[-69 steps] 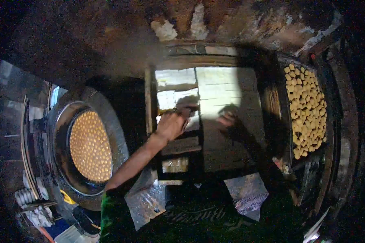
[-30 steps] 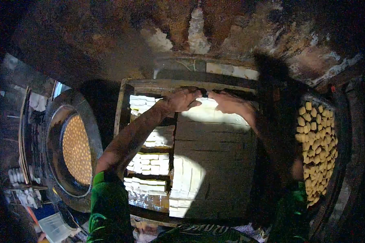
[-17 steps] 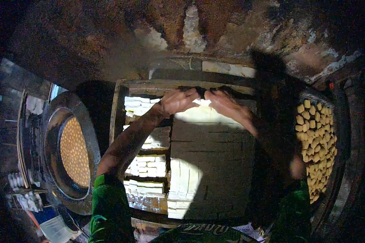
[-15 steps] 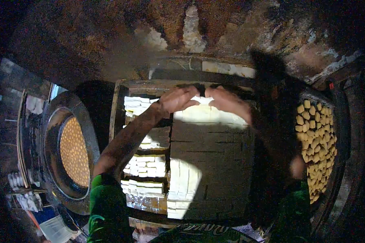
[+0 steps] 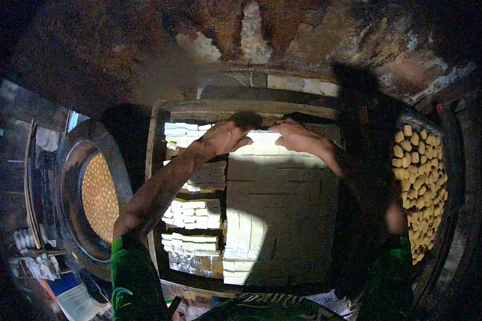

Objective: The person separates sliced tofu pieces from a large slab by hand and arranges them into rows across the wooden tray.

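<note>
White, soft-looking tofu blocks (image 5: 284,200) lie close together in a wide slab scored with cut lines, partly in shadow. My left hand (image 5: 225,138) is at the far left corner of this slab, thumb spread from the fingers, whose tips are lost in dark shadow. Across a short gap, my right hand (image 5: 301,140) rests at the slab's far edge with bent fingers apart from the thumb. Bright tofu shows between the hands, and I see no piece lifted in either. Separate rows of white tofu strips (image 5: 193,214) lie left of the slab.
A wooden frame (image 5: 151,144) borders the tofu. On the left stands a large dark pan (image 5: 72,176) filled with small golden pieces (image 5: 99,190). Yellow-brown blocks (image 5: 420,182) fill a container on the right. A rough stained wall (image 5: 305,43) rises behind.
My hands have moved apart at the slab's far edge, the left hand shifting left and the right slightly right. More of the white tofu between them is uncovered.
</note>
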A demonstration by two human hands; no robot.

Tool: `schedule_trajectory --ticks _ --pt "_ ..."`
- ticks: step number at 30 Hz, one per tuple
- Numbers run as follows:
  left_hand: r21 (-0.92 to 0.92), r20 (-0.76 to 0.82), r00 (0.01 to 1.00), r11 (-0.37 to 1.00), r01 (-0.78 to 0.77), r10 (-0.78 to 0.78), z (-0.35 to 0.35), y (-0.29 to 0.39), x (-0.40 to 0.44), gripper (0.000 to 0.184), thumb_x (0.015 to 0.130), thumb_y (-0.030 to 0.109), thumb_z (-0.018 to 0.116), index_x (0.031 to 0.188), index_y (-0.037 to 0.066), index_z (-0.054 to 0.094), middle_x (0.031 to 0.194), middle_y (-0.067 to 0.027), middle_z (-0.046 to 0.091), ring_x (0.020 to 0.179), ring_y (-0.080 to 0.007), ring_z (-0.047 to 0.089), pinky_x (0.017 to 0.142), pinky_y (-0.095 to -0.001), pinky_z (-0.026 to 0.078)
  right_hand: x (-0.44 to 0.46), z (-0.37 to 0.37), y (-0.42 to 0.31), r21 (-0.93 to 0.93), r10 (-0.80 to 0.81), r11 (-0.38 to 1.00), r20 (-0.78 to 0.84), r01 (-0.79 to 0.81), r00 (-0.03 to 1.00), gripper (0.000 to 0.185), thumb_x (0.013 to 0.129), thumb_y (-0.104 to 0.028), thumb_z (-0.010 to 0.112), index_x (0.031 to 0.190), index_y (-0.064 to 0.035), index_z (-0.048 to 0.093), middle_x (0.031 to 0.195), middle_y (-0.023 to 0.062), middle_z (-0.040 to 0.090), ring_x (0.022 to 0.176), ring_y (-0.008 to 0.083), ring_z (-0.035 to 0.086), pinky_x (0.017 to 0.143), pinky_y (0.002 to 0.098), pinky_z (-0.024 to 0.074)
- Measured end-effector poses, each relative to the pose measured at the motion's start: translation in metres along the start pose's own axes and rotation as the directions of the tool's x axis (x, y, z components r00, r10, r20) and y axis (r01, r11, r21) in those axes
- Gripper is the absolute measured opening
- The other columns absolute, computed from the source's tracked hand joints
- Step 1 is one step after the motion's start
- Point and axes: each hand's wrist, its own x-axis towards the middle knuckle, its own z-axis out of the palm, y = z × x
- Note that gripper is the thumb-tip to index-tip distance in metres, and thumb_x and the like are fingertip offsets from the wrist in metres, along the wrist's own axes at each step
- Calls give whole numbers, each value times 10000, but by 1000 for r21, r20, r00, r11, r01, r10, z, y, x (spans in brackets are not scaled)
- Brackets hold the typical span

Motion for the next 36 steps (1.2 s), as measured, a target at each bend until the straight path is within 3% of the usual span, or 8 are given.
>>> schedule_trajectory --ticks 3,5,9,11,14,18,23,36 --pt "-164 -262 959 974 -159 112 9 -7 -6 469 926 427 486 1272 110 481 986 -230 638 903 -382 631 780 -454 526 -8 -7 -11 6 51 999 2 -51 999 443 852 -220 585 1243 -18 536 1262 185 535 1201 368 456 1013 434 354" --pt "34 280 936 976 215 -216 -30 7 -5 492 936 438 460 1309 118 464 1090 -221 611 975 -290 635 789 -372 523 -2 6 -3 -52 -159 987 -297 151 942 446 896 -248 532 1279 -22 496 1327 181 484 1251 364 419 1060 424 310" --pt "163 279 958 986 16 -62 -19 5 -9 488 933 450 463 1292 120 486 1051 -182 638 981 -265 640 742 -340 538 -1 33 -7 -210 -77 977 -143 46 987 448 933 -280 479 1307 -35 459 1376 173 438 1290 366 382 1098 424 260" --pt "712 -459 756 702 -1 466 60 -31 -29 458 927 407 486 1287 123 494 1069 -152 642 968 -299 642 774 -343 538 -6 57 1 -460 -240 880 -213 119 947 407 924 -261 501 1226 10 533 1263 212 528 1214 356 453 1041 461 339" --pt "-252 329 929 932 261 -172 -26 10 -3 560 914 398 520 1332 41 415 1246 -199 539 1109 -356 553 900 -396 490 14 76 26 -132 -96 990 -362 51 927 485 919 -318 522 1293 -13 474 1309 198 496 1255 342 423 1060 424 322" --pt "-419 -145 966 872 -254 212 12 -16 20 574 884 391 592 1253 -25 449 1068 -213 613 1028 -363 584 884 -436 460 19 17 12 224 -2 974 -26 8 1000 660 809 -378 668 1305 2 454 1284 224 508 1193 329 488 998 406 391" --pt "-456 204 969 889 -31 138 28 -29 28 600 888 443 598 1244 -12 439 964 -158 607 920 -256 580 833 -384 455 35 13 30 310 -116 947 108 77 987 699 713 -371 758 1223 34 502 1196 200 556 1077 299 547 933 368 426" --pt "-691 121 989 723 20 89 17 -17 25 514 865 397 643 1184 28 480 962 -131 601 890 -237 575 814 -359 455 29 27 33 414 -37 908 -88 70 995 732 680 -342 791 1243 15 489 1167 182 562 1114 301 527 944 375 414"
